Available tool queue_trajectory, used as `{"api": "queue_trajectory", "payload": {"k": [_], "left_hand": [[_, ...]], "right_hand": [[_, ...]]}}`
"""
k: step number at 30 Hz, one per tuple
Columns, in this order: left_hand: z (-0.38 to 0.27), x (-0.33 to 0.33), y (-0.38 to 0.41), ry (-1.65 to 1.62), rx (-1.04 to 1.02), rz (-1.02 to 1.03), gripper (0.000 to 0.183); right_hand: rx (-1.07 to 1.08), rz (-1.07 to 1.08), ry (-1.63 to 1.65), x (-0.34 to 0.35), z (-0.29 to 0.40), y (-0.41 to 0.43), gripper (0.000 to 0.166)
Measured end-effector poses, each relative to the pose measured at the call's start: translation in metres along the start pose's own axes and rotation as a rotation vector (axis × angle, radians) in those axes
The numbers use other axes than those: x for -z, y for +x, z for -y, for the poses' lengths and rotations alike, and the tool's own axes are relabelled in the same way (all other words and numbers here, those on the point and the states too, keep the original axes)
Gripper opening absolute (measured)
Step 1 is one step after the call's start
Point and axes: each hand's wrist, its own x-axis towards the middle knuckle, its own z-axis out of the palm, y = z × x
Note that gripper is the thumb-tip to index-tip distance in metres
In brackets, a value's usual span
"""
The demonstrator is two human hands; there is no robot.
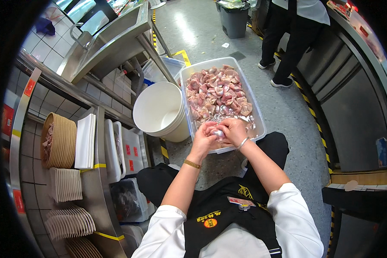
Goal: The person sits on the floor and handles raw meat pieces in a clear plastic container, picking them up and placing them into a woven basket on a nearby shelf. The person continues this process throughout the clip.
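Note:
Between my knees stands a clear plastic tub [260, 129] filled with raw poultry gizzards [217, 85], some lying in liquid at the near end. Above that near end, my left hand [203, 135] and my right hand [233, 130] meet around one gizzard [218, 132], pinkish with a silvery sheen. Fingers of both hands press on it from either side and partly cover it. A gold watch or bracelet circles my left wrist, and a silver bangle is on the right one.
Left of the tub are a white bucket [158, 108] and a steel sink [113, 38]. Shelves [100, 183] at the left hold stacked trays and a round basket [59, 138]. A person [290, 42] stands at the counter ahead right, near a grey bin [233, 21].

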Motion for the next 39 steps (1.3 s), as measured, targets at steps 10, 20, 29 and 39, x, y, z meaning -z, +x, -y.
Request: {"api": "queue_trajectory", "payload": {"k": [10, 20, 29, 39], "left_hand": [[0.001, 0.010, 0.002, -0.253, 0.016, -0.036, 0.042], [0.004, 0.008, 0.004, -0.226, 0.031, -0.033, 0.008], [0.013, 0.009, 0.008, -0.128, 0.016, -0.138, 0.007], [0.015, 0.008, 0.010, -0.121, -0.014, -0.193, 0.010]], "right_hand": [[-0.253, -0.018, -0.015, 0.017, -0.006, 0.004, 0.029], [-0.135, 0.076, 0.418, 0.000, 0.011, -0.011, 0.013], [-0.271, 0.013, 0.246, -0.002, 0.009, -0.009, 0.014], [-0.056, 0.095, 0.089, -0.003, 0.009, -0.006, 0.016]]}}
